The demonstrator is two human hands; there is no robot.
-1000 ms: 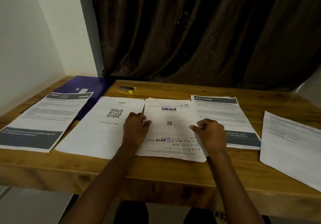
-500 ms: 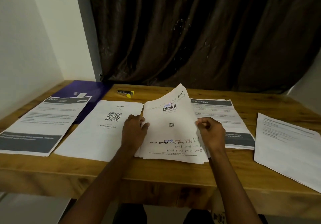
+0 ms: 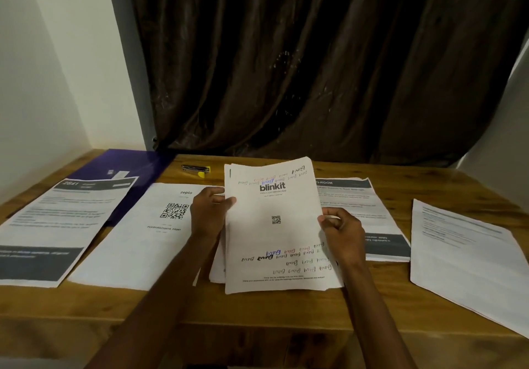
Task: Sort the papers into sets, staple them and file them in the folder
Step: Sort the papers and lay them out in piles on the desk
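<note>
The left hand [image 3: 210, 214] grips the left edge of the blinkit stack [image 3: 274, 231], thumb laid over the front sheet and fingers curled behind it, while the right hand [image 3: 342, 232] pinches the stack's right edge with curled fingers. Between them the stack stands tilted up toward the camera, its bottom edge resting on the wooden table [image 3: 257, 308] near the front, with a few sheets splayed out at its lower left. Just left of it lies the zepto sheet [image 3: 148, 234] with a QR code, flat on the table, and further left a printed page with dark bands [image 3: 54, 225] that overlaps the purple folder [image 3: 137, 165] lying at the far left corner. A yellow-tipped stapler [image 3: 197, 169] sits near the back edge, between the folder and the top of the raised stack. To the right, partly hidden behind the stack, lies a dark-banded pile headed "ROOM" [image 3: 369, 214], and well apart at the far right a plain text page [image 3: 469, 257]. A dark brown curtain [image 3: 315, 62] hangs behind the table.
</note>
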